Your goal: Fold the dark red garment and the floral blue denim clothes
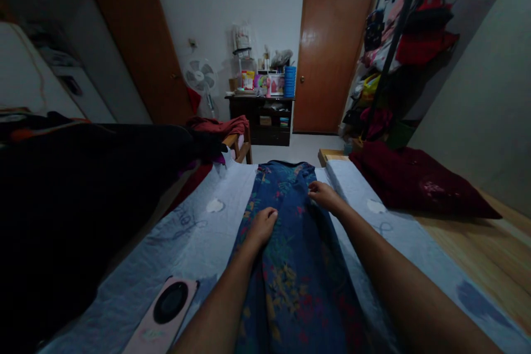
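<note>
Blue floral trousers (pixel 290 254) lie lengthwise on the pale bed sheet (pixel 215 221), their waistband at the far edge. Over the left side of the cloth is my left hand (pixel 264 224), fingers curled together near the fabric; whether they pinch it is too small to tell. My right hand (pixel 323 195) is at the upper right edge of the trousers, thumb and fingertips brought close together beside the cloth. Any cloth between those fingertips cannot be made out.
A pink phone (pixel 164 315) lies at the lower left. Dark clothing (pixel 83 204) fills the left side. At the right, a dark red pillow (pixel 423 180) rests on wooden boards (pixel 464 238). Farther back stand a black cabinet (pixel 269 133) and a fan (pixel 201 77).
</note>
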